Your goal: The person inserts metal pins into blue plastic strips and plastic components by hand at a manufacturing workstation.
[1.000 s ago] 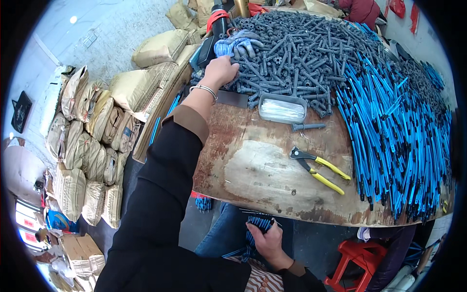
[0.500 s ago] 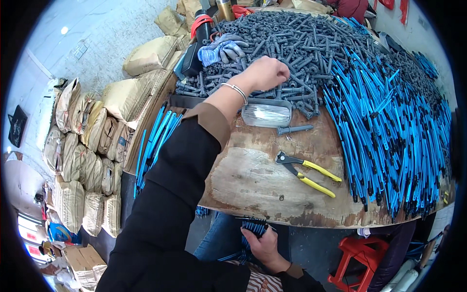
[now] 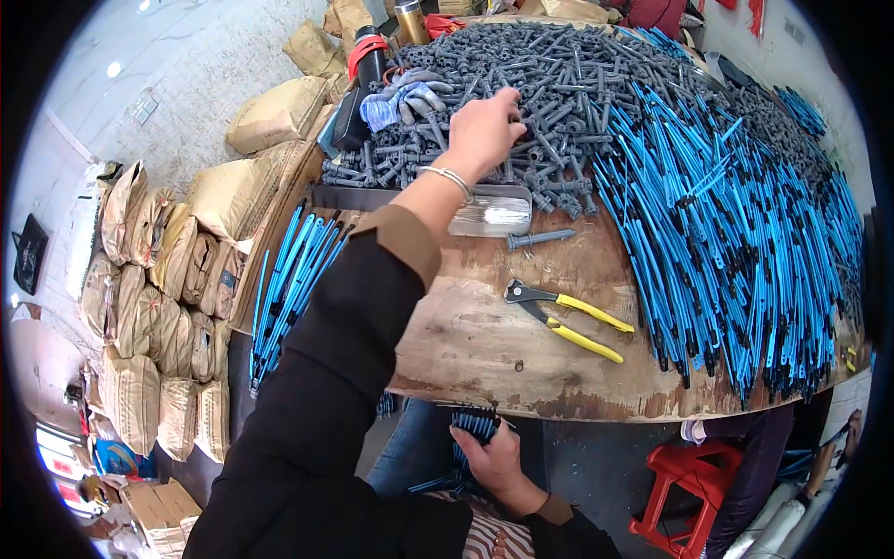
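Observation:
My left hand [image 3: 481, 132] is stretched out over a big heap of grey bolt-like plastic pieces [image 3: 568, 88]. Its bent fingers stand slightly apart at the heap, and nothing shows in them. Below that wrist, partly covered by it, lies a shallow metal tray [image 3: 466, 228] with thin silvery pins or wires [image 3: 503, 211]. Down at my lap, my right hand [image 3: 498, 461] grips a bundle of blue strips [image 3: 477, 426] with dark ends. One loose grey bolt-like piece [image 3: 542, 239] rests in front of the tray. Nearer lie end-cutting pliers [image 3: 570, 321] with yellow handles.
Many blue strips with black tips [image 3: 736, 261] cover the table's right side; a smaller bunch [image 3: 296, 279] lies left. Blue-grey gloves [image 3: 405, 101] and a dark flask [image 3: 371, 61] stand behind. Stacked brown sacks [image 3: 168, 298] line the left; a red stool [image 3: 684, 494] is lower right.
My left hand has shifted slightly farther over the heap, and its fingers have spread a little. My right hand keeps hold of the bundle. The whole view has shifted a little.

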The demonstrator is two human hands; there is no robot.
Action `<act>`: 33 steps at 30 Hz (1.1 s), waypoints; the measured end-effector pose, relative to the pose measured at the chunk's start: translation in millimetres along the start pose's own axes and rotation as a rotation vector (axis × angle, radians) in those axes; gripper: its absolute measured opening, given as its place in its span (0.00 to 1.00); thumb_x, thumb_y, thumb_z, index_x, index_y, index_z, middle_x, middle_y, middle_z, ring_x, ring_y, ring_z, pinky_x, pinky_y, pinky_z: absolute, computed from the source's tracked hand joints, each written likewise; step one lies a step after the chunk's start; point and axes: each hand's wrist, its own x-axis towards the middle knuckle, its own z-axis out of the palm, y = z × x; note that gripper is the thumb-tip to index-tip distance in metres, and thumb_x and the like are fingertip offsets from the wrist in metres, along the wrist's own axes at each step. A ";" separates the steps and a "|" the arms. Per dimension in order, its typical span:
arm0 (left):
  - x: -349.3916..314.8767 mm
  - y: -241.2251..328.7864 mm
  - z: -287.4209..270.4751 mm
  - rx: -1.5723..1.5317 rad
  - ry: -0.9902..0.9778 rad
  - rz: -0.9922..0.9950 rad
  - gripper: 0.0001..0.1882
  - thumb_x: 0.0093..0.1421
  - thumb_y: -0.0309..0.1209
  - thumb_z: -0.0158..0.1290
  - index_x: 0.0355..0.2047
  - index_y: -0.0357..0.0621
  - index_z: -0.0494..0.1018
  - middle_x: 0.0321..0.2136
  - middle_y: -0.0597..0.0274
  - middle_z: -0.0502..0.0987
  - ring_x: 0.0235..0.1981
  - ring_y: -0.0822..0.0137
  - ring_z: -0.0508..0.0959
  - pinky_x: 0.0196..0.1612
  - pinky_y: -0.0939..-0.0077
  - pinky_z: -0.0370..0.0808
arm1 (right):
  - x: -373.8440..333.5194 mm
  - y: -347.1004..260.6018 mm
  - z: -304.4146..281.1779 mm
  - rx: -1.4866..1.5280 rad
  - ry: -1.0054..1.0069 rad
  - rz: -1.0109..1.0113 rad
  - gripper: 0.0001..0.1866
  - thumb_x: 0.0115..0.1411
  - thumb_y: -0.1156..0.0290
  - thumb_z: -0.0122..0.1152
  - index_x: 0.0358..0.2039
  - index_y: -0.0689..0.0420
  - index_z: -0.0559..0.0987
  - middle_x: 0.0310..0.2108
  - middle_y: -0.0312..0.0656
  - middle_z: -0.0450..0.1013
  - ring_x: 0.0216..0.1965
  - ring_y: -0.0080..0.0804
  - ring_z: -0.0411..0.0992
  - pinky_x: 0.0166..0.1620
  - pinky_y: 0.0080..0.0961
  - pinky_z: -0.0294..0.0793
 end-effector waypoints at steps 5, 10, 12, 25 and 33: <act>-85.4 4.6 -73.5 -0.693 0.008 -0.146 0.14 0.56 0.23 0.52 0.43 0.38 0.65 0.33 0.60 0.73 0.38 0.66 0.76 0.37 0.75 0.76 | -4.3 -6.0 9.4 0.023 0.040 -0.079 0.13 0.51 0.69 0.67 0.31 0.63 0.74 0.25 0.44 0.76 0.26 0.31 0.76 0.32 0.25 0.73; -194.9 15.5 -108.2 -1.335 -0.045 -0.501 0.11 0.60 0.25 0.51 0.43 0.40 0.66 0.33 0.62 0.73 0.36 0.67 0.78 0.34 0.79 0.77 | -16.6 -13.8 20.2 -0.039 -0.002 -0.091 0.14 0.51 0.69 0.66 0.33 0.63 0.73 0.25 0.43 0.76 0.26 0.29 0.75 0.32 0.25 0.73; -241.0 23.4 -113.8 -1.565 -0.165 -0.533 0.10 0.61 0.25 0.50 0.43 0.40 0.66 0.34 0.62 0.73 0.34 0.67 0.78 0.34 0.81 0.78 | -21.8 -7.4 24.8 -0.054 0.013 -0.107 0.14 0.52 0.69 0.66 0.34 0.63 0.73 0.26 0.43 0.76 0.27 0.29 0.75 0.33 0.24 0.73; -360.6 21.2 -113.1 -1.781 -0.287 -0.714 0.19 0.59 0.24 0.51 0.52 0.42 0.67 0.41 0.56 0.75 0.34 0.69 0.77 0.36 0.76 0.76 | -36.2 -2.5 40.3 -0.090 -0.026 -0.107 0.26 0.53 0.65 0.64 0.46 0.67 0.66 0.28 0.49 0.76 0.29 0.40 0.76 0.35 0.29 0.73; -363.3 29.5 -114.4 -1.796 -0.187 -0.640 0.21 0.59 0.22 0.50 0.54 0.41 0.66 0.43 0.53 0.74 0.35 0.70 0.76 0.37 0.79 0.74 | -37.3 -5.6 39.0 -0.100 -0.008 -0.117 0.24 0.54 0.66 0.63 0.45 0.67 0.66 0.27 0.48 0.76 0.28 0.38 0.76 0.34 0.28 0.73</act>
